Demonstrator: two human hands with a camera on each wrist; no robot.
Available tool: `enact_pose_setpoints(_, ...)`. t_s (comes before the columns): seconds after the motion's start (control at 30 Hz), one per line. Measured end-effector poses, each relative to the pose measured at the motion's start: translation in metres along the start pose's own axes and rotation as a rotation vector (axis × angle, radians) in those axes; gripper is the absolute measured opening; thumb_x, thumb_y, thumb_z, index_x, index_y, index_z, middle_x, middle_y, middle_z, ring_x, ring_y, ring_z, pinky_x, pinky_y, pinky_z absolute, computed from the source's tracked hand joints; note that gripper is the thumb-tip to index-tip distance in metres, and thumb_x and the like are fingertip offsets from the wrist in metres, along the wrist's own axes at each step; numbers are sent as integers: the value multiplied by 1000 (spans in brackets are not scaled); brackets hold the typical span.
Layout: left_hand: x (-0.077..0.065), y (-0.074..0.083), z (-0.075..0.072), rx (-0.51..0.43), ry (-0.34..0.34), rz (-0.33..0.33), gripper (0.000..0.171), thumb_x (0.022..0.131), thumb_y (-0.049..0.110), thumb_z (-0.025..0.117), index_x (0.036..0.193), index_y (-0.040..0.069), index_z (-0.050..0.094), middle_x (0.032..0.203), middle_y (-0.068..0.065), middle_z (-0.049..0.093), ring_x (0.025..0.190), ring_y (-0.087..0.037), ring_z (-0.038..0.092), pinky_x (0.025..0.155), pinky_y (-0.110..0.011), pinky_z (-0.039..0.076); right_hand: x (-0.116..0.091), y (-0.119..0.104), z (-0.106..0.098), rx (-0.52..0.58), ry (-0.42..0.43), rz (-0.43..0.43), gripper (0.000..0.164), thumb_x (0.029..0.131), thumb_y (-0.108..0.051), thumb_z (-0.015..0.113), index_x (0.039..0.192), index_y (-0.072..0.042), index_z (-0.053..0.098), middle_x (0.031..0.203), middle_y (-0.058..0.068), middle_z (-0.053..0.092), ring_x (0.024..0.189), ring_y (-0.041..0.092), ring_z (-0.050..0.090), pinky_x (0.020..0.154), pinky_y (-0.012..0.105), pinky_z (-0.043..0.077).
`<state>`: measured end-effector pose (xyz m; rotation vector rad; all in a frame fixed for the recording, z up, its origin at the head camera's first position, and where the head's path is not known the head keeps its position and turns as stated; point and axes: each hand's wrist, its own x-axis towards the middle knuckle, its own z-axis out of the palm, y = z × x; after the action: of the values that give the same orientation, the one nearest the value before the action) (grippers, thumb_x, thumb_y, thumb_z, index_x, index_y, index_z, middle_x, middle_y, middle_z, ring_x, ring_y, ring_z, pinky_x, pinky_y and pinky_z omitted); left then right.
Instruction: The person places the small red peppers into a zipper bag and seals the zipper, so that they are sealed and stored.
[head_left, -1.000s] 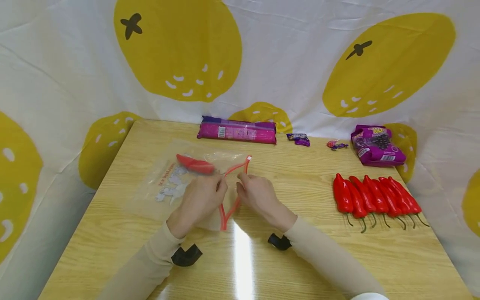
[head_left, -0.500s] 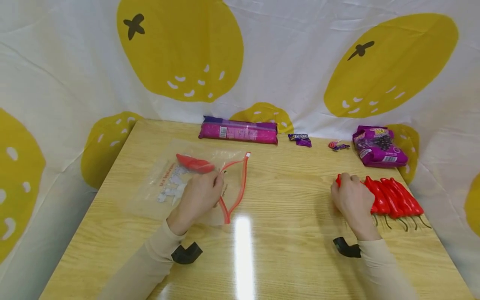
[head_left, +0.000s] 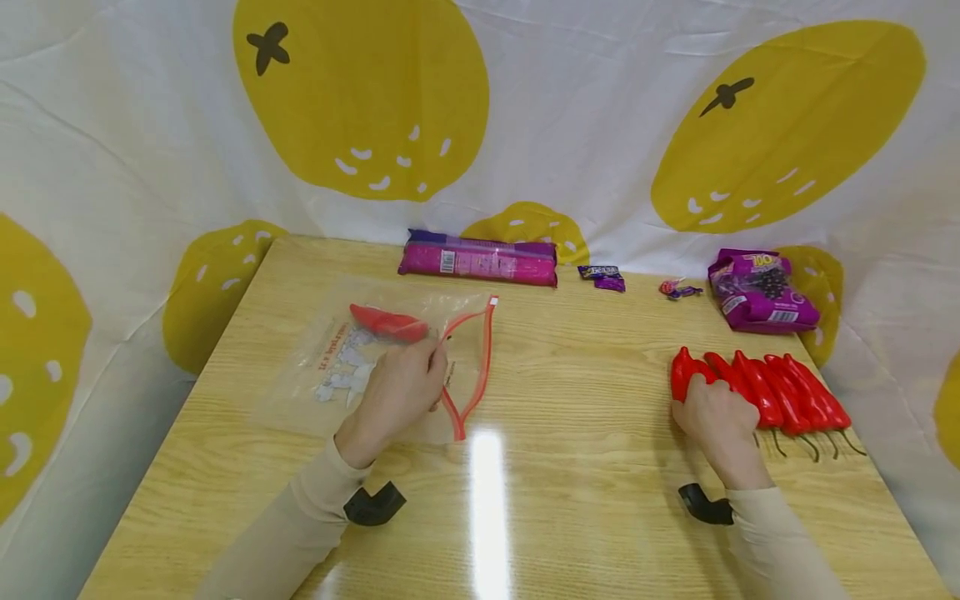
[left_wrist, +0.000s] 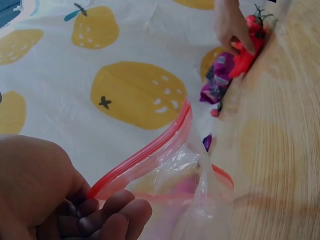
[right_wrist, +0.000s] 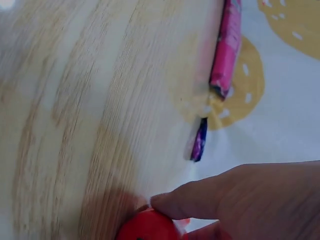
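My left hand [head_left: 397, 385] pinches the red-edged mouth of a clear zip bag [head_left: 285, 400], holding one side up so the mouth gapes. Inside the bag lies a red pepper [head_left: 386, 322], beside printed text and pale figures on the plastic. In the left wrist view the red zip strip [left_wrist: 145, 155] runs up from my curled fingers. Over at the right, my right hand [head_left: 716, 421] grips the leftmost pepper [head_left: 681, 371] of a row of shiny red peppers [head_left: 795, 396]. The right wrist view shows my thumb pressed to the round red pepper end [right_wrist: 150, 227].
Along the back edge lie a long purple packet [head_left: 480, 260], small purple wrapped sweets [head_left: 603, 277], more sweets [head_left: 678, 289] and a purple bag [head_left: 763, 292] just behind the peppers. A white cloth with yellow fruit print [head_left: 570, 108] hangs behind the wooden table [head_left: 570, 500].
My right hand has left the bag's mouth and moved right to the row of peppers, now gripping the leftmost one. The left hand has stayed at the bag, whose mouth gapes wider.
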<state>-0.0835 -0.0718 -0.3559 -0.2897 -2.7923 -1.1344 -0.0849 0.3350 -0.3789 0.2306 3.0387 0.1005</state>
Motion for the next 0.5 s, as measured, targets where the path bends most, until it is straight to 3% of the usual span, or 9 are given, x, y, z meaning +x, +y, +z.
enact_pose_setpoints(0.13,1,0,0,10,6,12,34,95,24,39,63,16,48,40,9,45,34,-3,45,38,-27,37,-2,1,-3,6,-72,-19,38,81,-27,58,96,6,48,77,31,53,58,45,51,42,49,40)
enact_pose_setpoints(0.3,1,0,1,23,7,24,32,94,21,40,63,16,48,39,10,44,35,-3,45,37,-27,37,-2,-1,-3,76,-5,-8,53,81,-33,56,117,5,47,97,32,49,74,46,51,47,53,41)
enact_pose_setpoints(0.4,0,0,1,27,7,32,32,94,20,41,63,16,48,40,10,44,35,-4,44,37,-27,36,-3,-10,-7,207,85,-56,51,82,-31,56,121,1,48,101,28,49,78,40,50,52,47,42)
enact_pose_setpoints(0.5,0,0,1,25,10,37,31,94,19,41,63,16,48,40,10,43,35,-4,44,36,-27,36,-5,-28,-16,433,123,-179,46,85,-31,60,120,-3,51,101,20,55,74,29,55,55,37,45)
